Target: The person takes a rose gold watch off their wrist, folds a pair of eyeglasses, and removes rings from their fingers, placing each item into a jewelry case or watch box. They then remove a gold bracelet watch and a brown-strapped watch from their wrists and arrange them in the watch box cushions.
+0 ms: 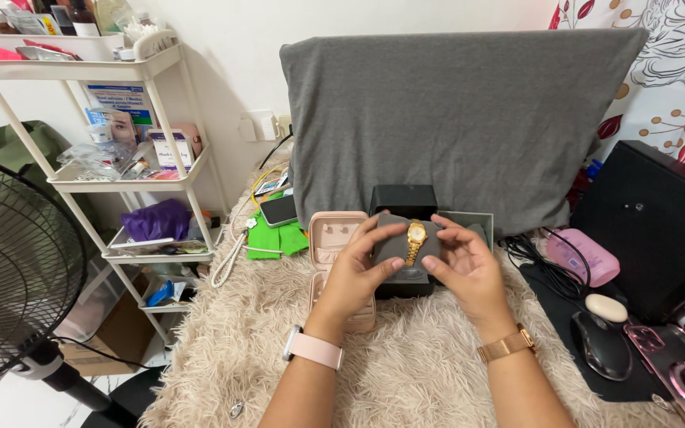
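A gold wristwatch (415, 238) is wrapped around a grey watch pillow (400, 252), which I hold up with both hands. My left hand (356, 273) grips the pillow's left side, thumb across its front. My right hand (466, 268) grips its right side. Just behind and below the pillow stands an open black watch box (402, 200). An open pink jewellery case (331, 235) lies under my left hand. I wear a pink-strapped watch on the left wrist and a rose-gold one on the right.
A beige furry cover (406, 364) tops the table. A grey-draped monitor (461, 119) stands behind. At right are a black box (660, 222), pink bottle (583, 256), mouse (601, 344) and cables. A white shelf cart (120, 158) and a fan (9, 261) stand at left.
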`<state>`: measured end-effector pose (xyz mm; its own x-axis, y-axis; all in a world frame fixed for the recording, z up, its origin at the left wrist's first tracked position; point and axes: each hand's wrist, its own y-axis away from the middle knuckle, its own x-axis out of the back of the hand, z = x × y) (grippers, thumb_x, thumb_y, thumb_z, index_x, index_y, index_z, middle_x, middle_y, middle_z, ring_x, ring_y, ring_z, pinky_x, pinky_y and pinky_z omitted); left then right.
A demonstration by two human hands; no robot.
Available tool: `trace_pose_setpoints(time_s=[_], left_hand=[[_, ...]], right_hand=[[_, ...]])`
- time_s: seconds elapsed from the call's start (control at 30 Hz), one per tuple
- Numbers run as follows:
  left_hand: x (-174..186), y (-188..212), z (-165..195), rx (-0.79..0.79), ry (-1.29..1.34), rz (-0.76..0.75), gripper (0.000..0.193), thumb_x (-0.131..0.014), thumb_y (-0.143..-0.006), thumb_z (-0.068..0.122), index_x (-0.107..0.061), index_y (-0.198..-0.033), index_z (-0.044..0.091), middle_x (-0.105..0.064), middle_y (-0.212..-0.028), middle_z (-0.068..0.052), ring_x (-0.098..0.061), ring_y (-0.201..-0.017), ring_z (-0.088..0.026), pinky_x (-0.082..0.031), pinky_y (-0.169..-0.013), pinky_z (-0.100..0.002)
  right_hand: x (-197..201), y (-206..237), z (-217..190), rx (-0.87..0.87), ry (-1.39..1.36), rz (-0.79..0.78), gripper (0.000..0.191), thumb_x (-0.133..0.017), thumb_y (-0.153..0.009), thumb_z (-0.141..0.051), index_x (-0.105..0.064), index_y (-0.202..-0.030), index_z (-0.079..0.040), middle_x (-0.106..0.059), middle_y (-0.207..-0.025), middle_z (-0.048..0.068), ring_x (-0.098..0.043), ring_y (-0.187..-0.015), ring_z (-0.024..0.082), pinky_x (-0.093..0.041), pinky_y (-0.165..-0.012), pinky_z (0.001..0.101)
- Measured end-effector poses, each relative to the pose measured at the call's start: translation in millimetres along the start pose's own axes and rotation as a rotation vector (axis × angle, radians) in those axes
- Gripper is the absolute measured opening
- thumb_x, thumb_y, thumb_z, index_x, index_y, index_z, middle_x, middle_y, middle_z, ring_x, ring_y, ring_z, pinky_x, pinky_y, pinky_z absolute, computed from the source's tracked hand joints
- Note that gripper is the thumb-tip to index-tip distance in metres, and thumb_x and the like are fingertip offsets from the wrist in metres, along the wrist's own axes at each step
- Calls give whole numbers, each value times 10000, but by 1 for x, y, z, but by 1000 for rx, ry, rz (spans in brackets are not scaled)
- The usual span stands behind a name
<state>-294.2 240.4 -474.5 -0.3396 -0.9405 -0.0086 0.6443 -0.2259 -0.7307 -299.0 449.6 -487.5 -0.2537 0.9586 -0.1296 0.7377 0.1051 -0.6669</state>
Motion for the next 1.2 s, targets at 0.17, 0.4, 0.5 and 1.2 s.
trace_pose_setpoints(time_s=[0.17,0.4,0.5,1.2], left_hand=[[-3,0,14,148,-167,64,792,-773,-749,-108,-522,-1459,136,-534,-1420,-48,-547,-1335,-201,-550,-1004,-319],[-5,-2,19,87,-296,91,724,-804,-735,-93,-586,-1394,115,-602,-1335,-53,-638,-1212,-188,-595,-899,-323],[-4,2,13,195,-384,107,736,-836,-707,-44,-600,-1380,137,-638,-1314,-44,-660,-1156,-203,-601,-847,-342],[-14,11,-17,102,-985,112,544,-771,-778,79,-659,-1309,38,-614,-1216,-137,-560,-1132,-330,-432,-958,-439]], right_hand=[[-1,0,2,32,70,-67,502,-706,-839,132,-513,-1269,-41,-486,-1505,169,-528,-1355,227,-452,-1143,372],[1,0,4,7,102,-57,506,-693,-843,129,-522,-1291,-32,-499,-1504,159,-536,-1349,226,-443,-1138,363],[1,2,5,17,132,-62,498,-699,-854,115,-527,-1301,-23,-506,-1501,154,-533,-1363,229,-439,-1147,359],[-12,-1,8,-75,1050,-46,471,-777,-802,-128,-688,-1264,-101,-692,-1272,84,-619,-1144,294,-496,-993,389]])
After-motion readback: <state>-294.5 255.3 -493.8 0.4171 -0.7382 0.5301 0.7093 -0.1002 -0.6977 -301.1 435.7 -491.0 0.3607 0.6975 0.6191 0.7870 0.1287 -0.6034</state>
